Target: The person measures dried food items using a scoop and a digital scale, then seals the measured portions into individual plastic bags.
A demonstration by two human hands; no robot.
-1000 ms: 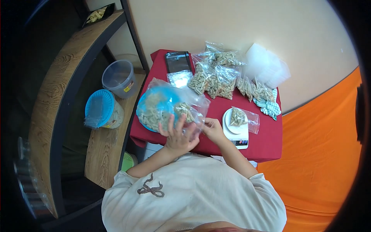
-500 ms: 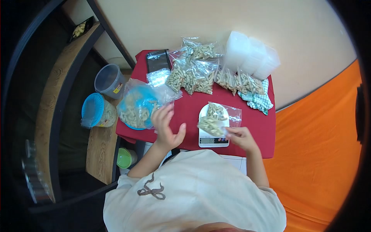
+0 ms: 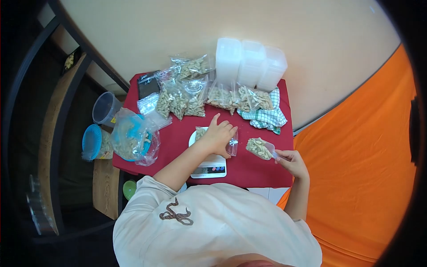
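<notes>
My left hand (image 3: pixel 218 137) reaches across the white kitchen scale (image 3: pixel 209 171), its fingers spread over a clear plastic bag (image 3: pixel 233 144) lying on the pan. Part of the bag and the pale snack pieces (image 3: pixel 200 132) in it are hidden beneath this hand. To the right of the scale, my right hand (image 3: pixel 292 164) grips the handle of a clear scoop (image 3: pixel 269 148). Pale, stick-like snack pieces (image 3: pixel 258 148) fill the scoop, which is held over the red cloth.
Filled clear bags (image 3: pixel 178 98) stand along the back of the red-covered table (image 3: pixel 178 155), near stacked plastic containers (image 3: pixel 252 62) and a checked cloth (image 3: pixel 267 118). A blue basin (image 3: pixel 147 149) with a plastic bag sits at left. Tubs (image 3: pixel 92 140) stand on the wooden shelf.
My left hand has moved from beside the basin to over the bag on the scale. The loaded scoop has gone from above the scale to its right. The view has shifted.
</notes>
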